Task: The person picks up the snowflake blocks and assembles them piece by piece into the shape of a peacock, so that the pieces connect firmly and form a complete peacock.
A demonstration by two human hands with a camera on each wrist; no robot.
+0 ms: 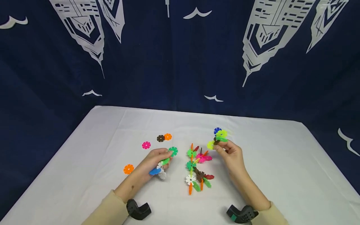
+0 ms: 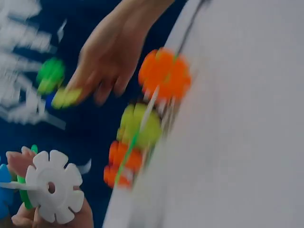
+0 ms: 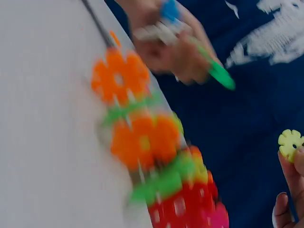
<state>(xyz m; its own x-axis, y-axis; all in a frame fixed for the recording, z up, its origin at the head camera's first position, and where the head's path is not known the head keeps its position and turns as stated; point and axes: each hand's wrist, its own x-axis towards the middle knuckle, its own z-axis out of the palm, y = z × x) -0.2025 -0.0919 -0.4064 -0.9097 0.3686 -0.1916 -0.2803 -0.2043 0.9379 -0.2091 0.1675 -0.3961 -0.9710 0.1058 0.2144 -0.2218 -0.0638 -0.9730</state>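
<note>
My left hand [image 1: 158, 157] grips a small cluster of interlocking plastic flower discs: white, blue and green. Its white disc [image 2: 54, 183] faces the left wrist camera. Across the table, my right hand [image 1: 232, 154] pinches another joined cluster, with yellow-green discs [image 1: 221, 133], a blue disc [image 1: 217, 130], a green one and a dark brown one. In the right wrist view, a yellow disc [image 3: 289, 144] shows at its fingertips. Between the hands stands a larger assembly of linked discs [image 1: 191, 165] in green, pink, white, brown, orange and red, which neither hand touches.
Loose discs lie to the left on the white-covered table [image 1: 98, 150]: orange [image 1: 128, 169], pink [image 1: 146, 145], brown [image 1: 160, 138] and another orange [image 1: 167, 136]. A dark blue patterned curtain [image 1: 168, 62] hangs behind the table.
</note>
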